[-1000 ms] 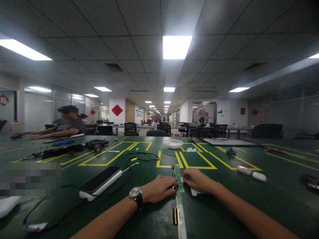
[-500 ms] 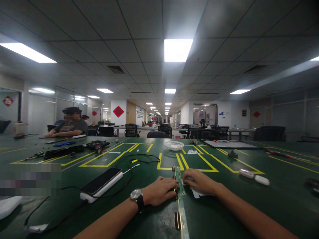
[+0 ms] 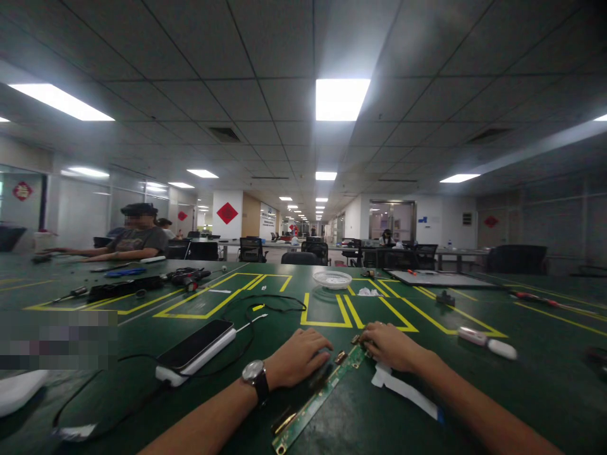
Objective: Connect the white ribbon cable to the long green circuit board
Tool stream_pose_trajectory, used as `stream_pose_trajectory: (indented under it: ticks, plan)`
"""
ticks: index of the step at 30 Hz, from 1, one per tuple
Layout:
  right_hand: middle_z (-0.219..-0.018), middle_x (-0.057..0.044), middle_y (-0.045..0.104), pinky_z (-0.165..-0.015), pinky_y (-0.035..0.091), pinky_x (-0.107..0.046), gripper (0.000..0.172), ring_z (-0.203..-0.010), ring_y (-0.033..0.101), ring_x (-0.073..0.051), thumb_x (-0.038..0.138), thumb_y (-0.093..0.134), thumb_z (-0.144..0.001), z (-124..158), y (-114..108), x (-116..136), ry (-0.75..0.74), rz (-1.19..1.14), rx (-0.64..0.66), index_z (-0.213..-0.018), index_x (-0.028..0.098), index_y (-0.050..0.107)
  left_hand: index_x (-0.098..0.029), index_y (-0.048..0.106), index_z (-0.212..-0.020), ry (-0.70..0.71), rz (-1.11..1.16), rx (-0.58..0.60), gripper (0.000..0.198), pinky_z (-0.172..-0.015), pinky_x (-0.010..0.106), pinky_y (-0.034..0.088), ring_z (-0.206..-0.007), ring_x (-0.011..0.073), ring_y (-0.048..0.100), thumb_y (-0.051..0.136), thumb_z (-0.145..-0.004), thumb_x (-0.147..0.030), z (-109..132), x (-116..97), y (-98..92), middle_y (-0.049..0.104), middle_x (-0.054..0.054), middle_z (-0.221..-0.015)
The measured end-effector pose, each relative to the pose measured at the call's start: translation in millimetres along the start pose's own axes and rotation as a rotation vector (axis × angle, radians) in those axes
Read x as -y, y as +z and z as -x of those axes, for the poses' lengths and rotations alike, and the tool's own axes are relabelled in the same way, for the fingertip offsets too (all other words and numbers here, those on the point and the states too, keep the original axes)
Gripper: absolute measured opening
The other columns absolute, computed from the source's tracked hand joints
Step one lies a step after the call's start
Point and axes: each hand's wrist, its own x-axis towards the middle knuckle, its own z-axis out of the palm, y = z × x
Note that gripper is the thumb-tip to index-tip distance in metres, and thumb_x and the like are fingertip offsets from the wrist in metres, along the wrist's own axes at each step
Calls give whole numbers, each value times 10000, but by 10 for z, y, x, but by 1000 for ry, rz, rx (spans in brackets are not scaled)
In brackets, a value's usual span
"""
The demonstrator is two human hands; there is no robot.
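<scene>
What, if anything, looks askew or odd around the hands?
The circuit board slants diagonally, its far end at the right hand. Beside that hand, a white strip lies crooked, and a crumpled white scrap sits near the bowl. No spill or damage stands out.

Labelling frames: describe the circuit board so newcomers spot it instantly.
On the green table, look between the left hand and right hand. The circuit board slants there, far end at the right hand. Unlike the white strip nearby, it's green with gold-coloured parts.
</scene>
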Motion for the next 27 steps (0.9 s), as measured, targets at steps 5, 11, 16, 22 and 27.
stream_pose_trajectory:
  ticks: [5,11,16,22,27]
  plan:
    - [-1125,-124,677,-842,466,-382,341,-1010,630,-298,400,538,-868,76,-93,39,171,32,34,-1101,212,701,-242,600,-1188,-5,33,37,288,-965,333,406,-1125,206,555,398,-1021,-361,25,46,-66,641,37,-1189]
    - [-1159,-112,621,-908,457,-408,420,-1051,594,-302,475,604,-825,80,-95,117,77,-49,24,-1163,236,674,-267,571,-1229,64,71,103,266,-960,322,405,-1131,200,547,438,-1008,-329,31,-74,-129,628,23,-1205]
    - [-1188,-104,611,-962,432,-395,410,-1084,571,-270,465,537,-895,41,-9,147,-34,-150,15,-1204,216,638,-274,567,-1243,76,80,109,269,-949,325,401,-1122,204,550,453,-1005,-325,33,-101,-128,626,21,-1206]
    - [-1179,-112,615,-960,434,-390,408,-1091,571,-272,477,538,-901,54,6,201,-41,-156,44,-1190,208,641,-284,574,-1231,73,55,122,261,-933,325,404,-1120,209,554,465,-999,-335,45,-45,-96,632,21,-1197]
    - [-1184,-109,609,-960,435,-391,415,-1085,570,-273,489,541,-898,51,17,194,-32,-156,48,-1191,210,638,-285,571,-1244,86,67,117,275,-956,336,396,-1143,214,546,459,-1001,-348,45,-48,-78,624,27,-1221]
